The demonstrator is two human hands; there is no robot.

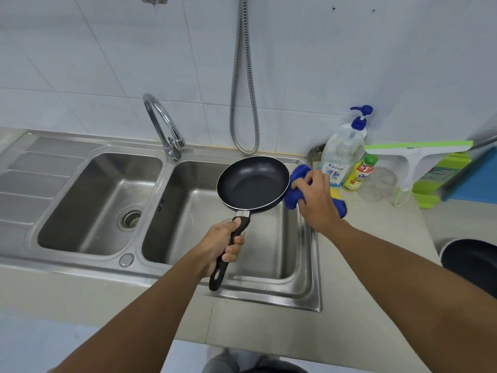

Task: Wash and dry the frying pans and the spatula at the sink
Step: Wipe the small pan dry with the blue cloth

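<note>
Home kitchen: steel double sink (pixel 150 267), tiled wall (pixel 80 63), dish-soap bottles (pixel 341 154).

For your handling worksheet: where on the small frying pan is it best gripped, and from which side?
By the black handle, approached from the near side: it sticks out toward the person, clear of the bowl. The left hand wraps it there now.

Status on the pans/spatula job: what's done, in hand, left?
Done: tap shows no running water, and the frying pan looks clean inside, so its wash seems over. In hand: left hand holds the pan by its handle over the right basin; right hand presses a blue cloth to its rim, drying. Left: a second pan sits at the right edge, state unclear; no spatula in view.
</note>
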